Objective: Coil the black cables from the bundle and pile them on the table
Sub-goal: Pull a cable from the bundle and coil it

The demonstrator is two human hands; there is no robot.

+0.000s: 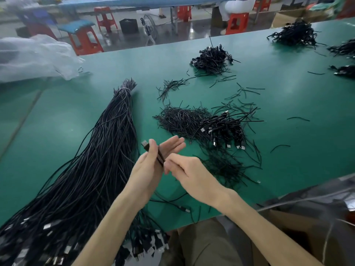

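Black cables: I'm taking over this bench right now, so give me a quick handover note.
Left hand: thumb pins a thin black USB-plug cable against straight fingers.
Right hand: pinches the same cable near the left palm.
The long tied bundle of black cables lies at left on the green table; the near pile of coiled black cables lies right of the hands, the far coiled pile beyond it.
Done: many coils piled. Left: finish this coil, pile it, then work through the big bundle.
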